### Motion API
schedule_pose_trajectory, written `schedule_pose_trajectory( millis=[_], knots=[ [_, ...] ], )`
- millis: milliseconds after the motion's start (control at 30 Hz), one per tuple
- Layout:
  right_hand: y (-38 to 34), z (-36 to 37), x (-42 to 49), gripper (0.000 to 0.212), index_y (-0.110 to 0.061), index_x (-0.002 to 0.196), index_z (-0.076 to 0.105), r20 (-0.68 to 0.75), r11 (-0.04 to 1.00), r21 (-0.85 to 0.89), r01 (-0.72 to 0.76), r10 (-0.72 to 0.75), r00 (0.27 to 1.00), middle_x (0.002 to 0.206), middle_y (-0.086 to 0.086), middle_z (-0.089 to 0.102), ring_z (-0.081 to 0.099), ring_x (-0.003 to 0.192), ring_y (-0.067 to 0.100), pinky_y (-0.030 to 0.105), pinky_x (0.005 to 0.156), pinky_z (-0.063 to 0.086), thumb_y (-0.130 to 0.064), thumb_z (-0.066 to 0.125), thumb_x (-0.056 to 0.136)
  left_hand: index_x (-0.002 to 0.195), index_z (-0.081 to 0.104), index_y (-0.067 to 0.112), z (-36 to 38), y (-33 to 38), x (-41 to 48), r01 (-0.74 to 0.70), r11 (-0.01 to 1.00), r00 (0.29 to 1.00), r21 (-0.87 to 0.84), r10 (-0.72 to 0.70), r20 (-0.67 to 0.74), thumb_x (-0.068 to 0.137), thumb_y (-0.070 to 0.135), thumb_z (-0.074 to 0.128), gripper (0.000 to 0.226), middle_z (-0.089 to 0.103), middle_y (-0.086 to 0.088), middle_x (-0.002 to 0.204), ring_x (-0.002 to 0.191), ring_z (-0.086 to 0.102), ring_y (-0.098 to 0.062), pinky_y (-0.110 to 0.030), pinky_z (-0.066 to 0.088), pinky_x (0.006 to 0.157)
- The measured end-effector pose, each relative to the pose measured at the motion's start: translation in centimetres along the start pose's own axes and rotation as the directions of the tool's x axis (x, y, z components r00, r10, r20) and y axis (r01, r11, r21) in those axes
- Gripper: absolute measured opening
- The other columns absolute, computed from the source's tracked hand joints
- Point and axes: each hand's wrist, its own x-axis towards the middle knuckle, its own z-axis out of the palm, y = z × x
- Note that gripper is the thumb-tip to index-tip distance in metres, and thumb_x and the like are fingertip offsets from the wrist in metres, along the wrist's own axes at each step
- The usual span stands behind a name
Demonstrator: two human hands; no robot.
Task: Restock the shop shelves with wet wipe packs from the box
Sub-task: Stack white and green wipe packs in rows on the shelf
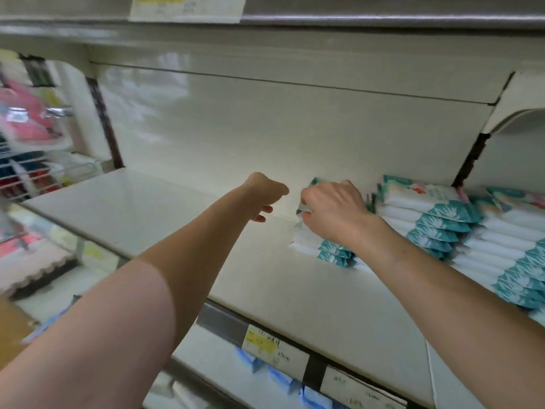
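A: What's on the cream shelf [165, 219]?
B: Tall stacks of wet wipe packs [427, 214] at its right end, with a shorter stack [333, 252] just beside them.
A: And the hands?
B: The right hand [333, 208] grips the shorter stack's top pack [313, 183]. The left hand [262, 193] hovers near it, fingers loosely curled and holding nothing.

A price label [262, 346] with a yellow patch sits at 6 o'clock, and a second white label [354, 389] lies at its 4 o'clock. Blue packs [280, 376] lie beneath them. Blurred pink goods [26, 113] show at 9 o'clock above a wire rack [26, 172]. A paper tag [185, 7] is at 12 o'clock.
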Motion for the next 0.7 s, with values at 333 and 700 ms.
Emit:
schedule_pose_trajectory(
  millis=[333,700],
  knots=[
    [-5.1,-0.4,-3.5,0.015,-0.015,0.105,0.058,0.006,0.933,0.065,0.354,-0.355,0.935,0.102,0.007,0.060,0.052,0.086,0.027,0.028,0.069,0.033,-0.015,0.048,0.093,0.133,0.047,0.006,-1.7,-6.1,-10.4,0.128,0.991,0.954,-0.040,-0.134,-0.267,0.096,0.010,0.054,0.038,0.053,-0.009,0.100,0.074,0.055,-0.017,-0.032,0.051,0.067],
    [-18.6,-1.9,-12.2,0.028,-0.016,0.063,0.043,-0.039,0.702,0.116,0.703,-0.704,0.710,0.065,-0.001,0.042,0.040,0.058,0.017,0.024,0.047,0.021,-0.010,0.051,0.089,0.131,0.047,0.007,-5.8,-16.5,-26.2,0.360,0.917,0.762,-0.173,-0.395,-0.513,0.096,0.013,0.054,0.036,0.054,-0.009,0.103,0.073,0.057,-0.017,-0.034,0.056,0.063]
  ],
)
